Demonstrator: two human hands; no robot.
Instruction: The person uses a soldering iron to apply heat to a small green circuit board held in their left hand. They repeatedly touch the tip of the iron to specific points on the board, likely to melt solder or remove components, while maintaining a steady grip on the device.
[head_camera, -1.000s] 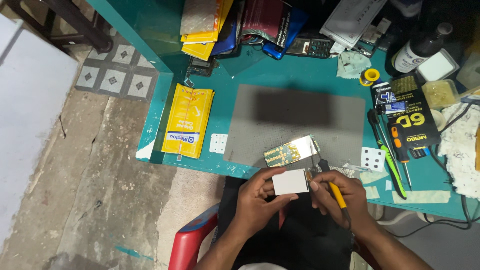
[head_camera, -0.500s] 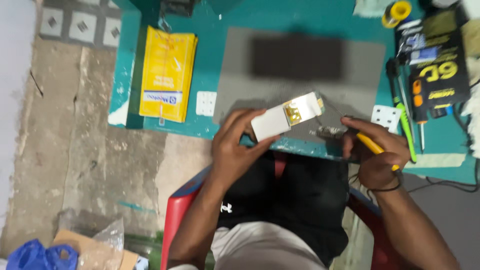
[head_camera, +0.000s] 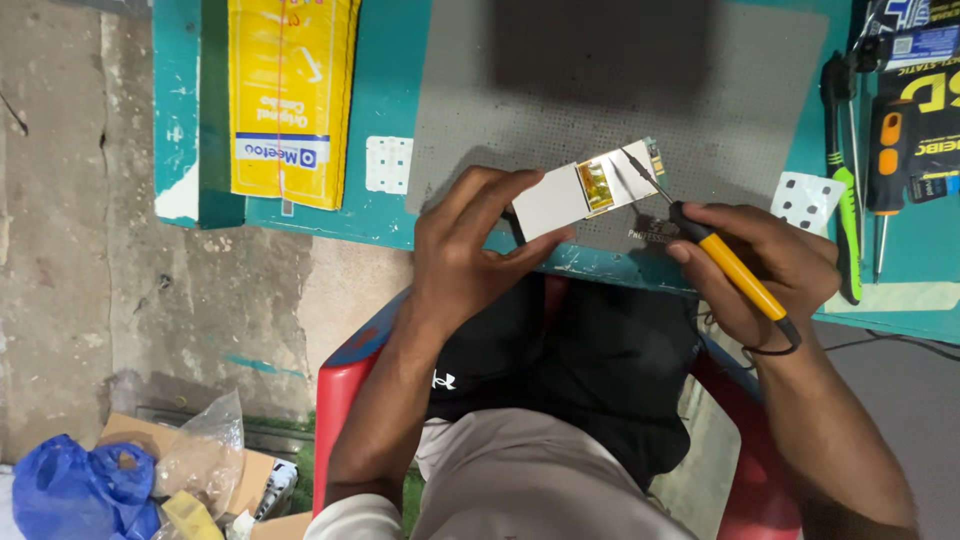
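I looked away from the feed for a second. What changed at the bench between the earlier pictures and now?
The soldering iron in the right hand went from pointing away to having its tip at the gold flex end of the small white display module. The left hand brought the module out over the grey mat. Unchanged: both grips, and the yellow packet lying on the teal table.

Both hands are raised together, left hand fingers pinched, right hand curled closed.
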